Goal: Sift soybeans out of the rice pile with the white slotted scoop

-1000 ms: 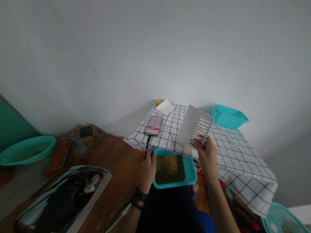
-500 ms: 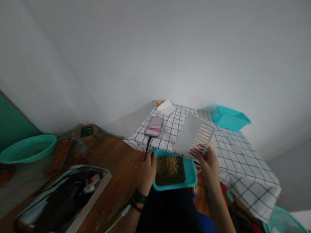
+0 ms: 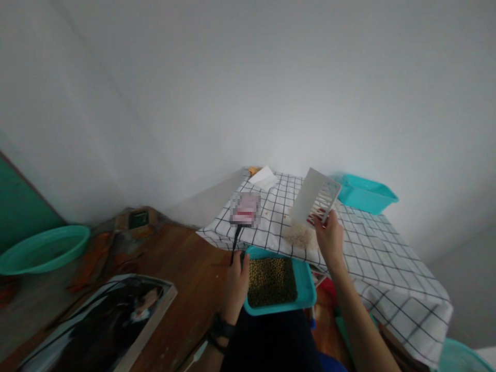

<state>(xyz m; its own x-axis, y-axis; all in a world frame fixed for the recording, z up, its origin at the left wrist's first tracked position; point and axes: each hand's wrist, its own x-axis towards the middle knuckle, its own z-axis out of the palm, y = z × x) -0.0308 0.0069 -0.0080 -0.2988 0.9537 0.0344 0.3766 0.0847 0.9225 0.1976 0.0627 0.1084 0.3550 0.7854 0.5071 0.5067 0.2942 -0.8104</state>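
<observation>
My left hand (image 3: 237, 281) is closed on the left rim of a turquoise plastic tray (image 3: 308, 287), held level above my lap. Yellow beans (image 3: 271, 268) lie over and among small dark green beans (image 3: 271, 297) inside it. My right hand (image 3: 329, 235) grips a white slotted plastic board (image 3: 310, 194) by its slotted edge, raised and tilted over the table. Below the board, a loose pale, grain-like heap (image 3: 300, 235) rests on the checked cloth, close to the tray's far edge.
The white checked tablecloth (image 3: 372, 248) hangs over the table's near edge. On it stand a turquoise container (image 3: 366, 194), folded white paper (image 3: 264, 178) and a blurred pink item (image 3: 246, 206) with a black strap. Left on the floor are a framed picture (image 3: 127, 310) and a green basin (image 3: 46, 248).
My right hand has lifted the slotted board up and away from the tray, uncovering the pale heap. My left hand keeps its hold on the tray.
</observation>
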